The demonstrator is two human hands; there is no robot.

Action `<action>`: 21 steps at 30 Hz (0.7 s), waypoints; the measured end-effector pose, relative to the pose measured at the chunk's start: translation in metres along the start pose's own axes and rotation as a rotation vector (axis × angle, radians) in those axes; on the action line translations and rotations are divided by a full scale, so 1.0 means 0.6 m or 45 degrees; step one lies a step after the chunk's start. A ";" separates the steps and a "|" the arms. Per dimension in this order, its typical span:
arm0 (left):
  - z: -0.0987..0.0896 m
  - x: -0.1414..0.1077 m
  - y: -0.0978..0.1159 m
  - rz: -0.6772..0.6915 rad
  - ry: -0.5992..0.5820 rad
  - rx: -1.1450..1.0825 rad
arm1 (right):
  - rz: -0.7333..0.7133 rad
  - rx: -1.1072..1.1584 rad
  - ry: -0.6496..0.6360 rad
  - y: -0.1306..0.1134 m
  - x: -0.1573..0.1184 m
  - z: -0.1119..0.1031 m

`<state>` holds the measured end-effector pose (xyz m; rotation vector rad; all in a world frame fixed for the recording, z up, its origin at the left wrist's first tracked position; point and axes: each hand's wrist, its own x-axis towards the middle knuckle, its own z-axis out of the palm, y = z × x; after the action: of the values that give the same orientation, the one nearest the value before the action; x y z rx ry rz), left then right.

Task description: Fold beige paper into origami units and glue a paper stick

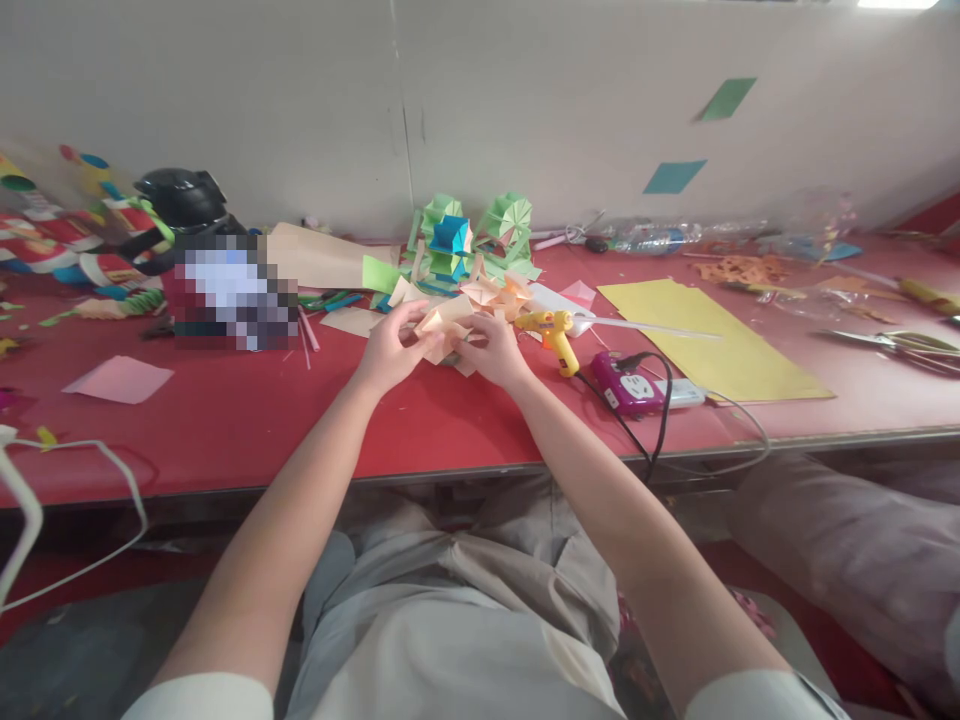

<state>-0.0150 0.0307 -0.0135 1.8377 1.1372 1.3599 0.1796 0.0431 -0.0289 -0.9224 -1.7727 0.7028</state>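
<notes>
Both hands meet at the middle of the red table around a piece of folded peach paper (444, 318). My left hand (395, 350) pinches its left side between thumb and fingers. On the right side, my right hand (491, 348) grips the same piece with bent fingers. More folded peach paper (510, 292) lies just behind. A yellow glue gun (559, 340) is right of my right hand, beside a purple power strip (626, 385). Green and blue folded paper shapes (451, 235) stand at the back near the wall.
A yellow sheet (720, 335), scissors (892, 342) and plastic bottles (652, 238) are to the right. On the left are a pink sheet (120, 380), a black object (180, 200) and colourful paper crafts (112, 268). A person's leg (847, 540) shows at lower right.
</notes>
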 end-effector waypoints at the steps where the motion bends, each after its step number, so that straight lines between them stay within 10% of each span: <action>1: 0.002 0.000 -0.002 -0.043 -0.015 -0.054 | -0.006 -0.013 0.034 0.000 0.001 0.000; 21: 0.002 0.002 0.017 -0.177 0.094 0.095 | 0.111 0.049 0.023 0.008 0.002 0.005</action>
<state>-0.0107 0.0273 -0.0047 1.7366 1.3441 1.3315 0.1777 0.0468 -0.0332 -0.9820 -1.7055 0.7792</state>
